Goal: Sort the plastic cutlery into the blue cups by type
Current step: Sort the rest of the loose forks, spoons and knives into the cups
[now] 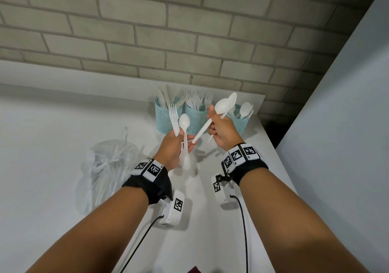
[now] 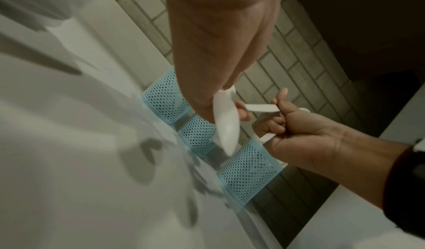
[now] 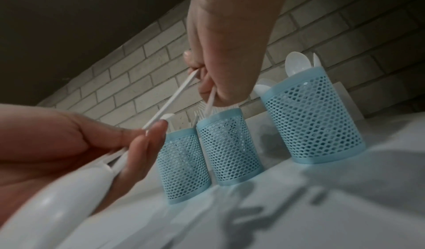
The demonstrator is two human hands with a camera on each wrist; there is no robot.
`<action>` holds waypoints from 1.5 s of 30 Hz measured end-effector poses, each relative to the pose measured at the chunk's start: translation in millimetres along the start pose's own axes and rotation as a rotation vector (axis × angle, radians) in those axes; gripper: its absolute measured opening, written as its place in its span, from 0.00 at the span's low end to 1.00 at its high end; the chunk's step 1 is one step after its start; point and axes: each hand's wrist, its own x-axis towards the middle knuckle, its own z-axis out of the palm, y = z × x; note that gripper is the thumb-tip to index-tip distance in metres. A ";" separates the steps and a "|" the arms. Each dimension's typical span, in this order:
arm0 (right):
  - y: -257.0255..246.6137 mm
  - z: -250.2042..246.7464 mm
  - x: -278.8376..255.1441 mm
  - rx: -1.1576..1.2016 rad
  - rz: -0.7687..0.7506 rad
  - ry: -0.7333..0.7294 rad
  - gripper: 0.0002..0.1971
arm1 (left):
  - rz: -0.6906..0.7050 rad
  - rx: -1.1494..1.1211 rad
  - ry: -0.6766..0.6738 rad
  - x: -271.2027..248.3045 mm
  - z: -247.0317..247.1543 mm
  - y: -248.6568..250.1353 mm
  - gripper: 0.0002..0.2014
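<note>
My left hand [image 1: 171,149] grips a mixed bundle of forks [image 1: 173,115] and spoons [image 1: 184,123], my right hand [image 1: 223,129] pinches two spoons [image 1: 223,105] bowl-up, both raised just near of the three blue cups [image 1: 196,118] at the far wall

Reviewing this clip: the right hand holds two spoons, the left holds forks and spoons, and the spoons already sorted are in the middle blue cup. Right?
Not quite. The sorted spoons stand in the right-hand blue cup, as the head view shows; the middle blue cup holds forks. The rest stands.
</note>
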 end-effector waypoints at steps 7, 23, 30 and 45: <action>6.7 -2.2 -2.7 -0.123 0.072 0.046 0.16 | 0.034 0.031 -0.016 -1.4 -2.1 0.2 0.10; 6.1 6.9 -11.7 -0.125 0.162 -0.206 0.04 | -0.043 -0.023 -0.047 -1.0 -0.2 1.0 0.09; 9.3 7.7 -12.1 -0.113 0.147 -0.205 0.09 | -0.026 -0.035 -0.037 -3.2 2.7 -0.3 0.08; 11.0 6.4 -10.3 -0.225 0.116 -0.084 0.05 | 0.031 0.049 -0.115 -6.5 5.7 0.1 0.08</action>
